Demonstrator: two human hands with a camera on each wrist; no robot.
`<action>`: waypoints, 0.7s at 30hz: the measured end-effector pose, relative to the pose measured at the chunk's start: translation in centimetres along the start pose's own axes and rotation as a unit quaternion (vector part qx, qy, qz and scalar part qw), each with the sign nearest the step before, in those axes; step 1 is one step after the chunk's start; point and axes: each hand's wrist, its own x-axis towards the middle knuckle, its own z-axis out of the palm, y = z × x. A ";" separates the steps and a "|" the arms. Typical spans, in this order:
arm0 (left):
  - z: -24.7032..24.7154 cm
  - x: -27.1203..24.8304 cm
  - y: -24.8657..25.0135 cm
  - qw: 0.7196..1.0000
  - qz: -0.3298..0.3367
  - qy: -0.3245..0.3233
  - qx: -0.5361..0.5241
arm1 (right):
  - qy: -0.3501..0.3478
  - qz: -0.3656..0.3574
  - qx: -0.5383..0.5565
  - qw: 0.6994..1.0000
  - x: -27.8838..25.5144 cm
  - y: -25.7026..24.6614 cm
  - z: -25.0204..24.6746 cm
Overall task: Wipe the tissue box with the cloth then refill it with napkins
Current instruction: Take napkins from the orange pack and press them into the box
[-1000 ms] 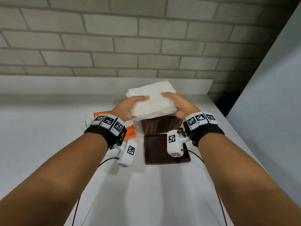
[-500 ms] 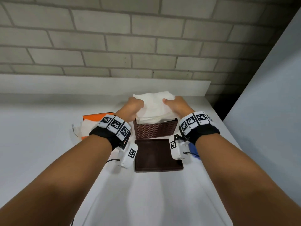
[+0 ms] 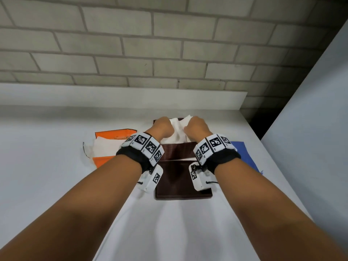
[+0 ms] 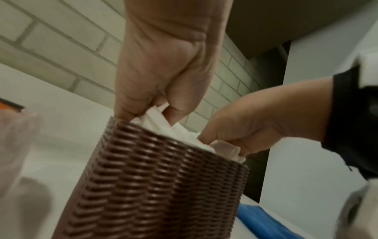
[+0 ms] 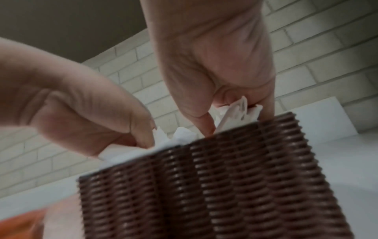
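Risk: the napkins (image 3: 178,132) are bunching at the rim of the box (image 3: 178,150); in my judgement, pushing harder on the crumpled edges could tear them or leave them jammed too high for the lid (image 3: 183,182).
Cause: both hands are pressing at the sides, so the middle is likely puckering up.
Left hand (image 3: 162,129): reaching forward and down over the box's left side, fingers curled and pinching napkin edges at the rim.
Right hand (image 3: 196,129): mirroring it on the right side, fingers curled and pinching a folded edge.
Box: standing open on the counter (image 3: 56,185), far of the lid, napkins mostly inside.
Cloth (image 3: 243,153): lying right of the box.
Pack (image 3: 111,146): lying left, orange.
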 end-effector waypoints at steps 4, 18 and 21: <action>1.0 -0.2 -0.1 0.999 -0.005 0.052 0.012 | -0.001 0.000 -0.029 1.000 -0.1 0.1 1.0; 0.7 -1.3 -3.0 0.957 0.064 -0.101 0.265 | -0.034 -0.117 -0.262 0.957 -0.3 -1.5 1.8; 0.3 -2.3 -4.0 0.967 0.103 -0.058 0.226 | -0.068 -0.097 -0.250 0.961 -0.4 -1.5 2.3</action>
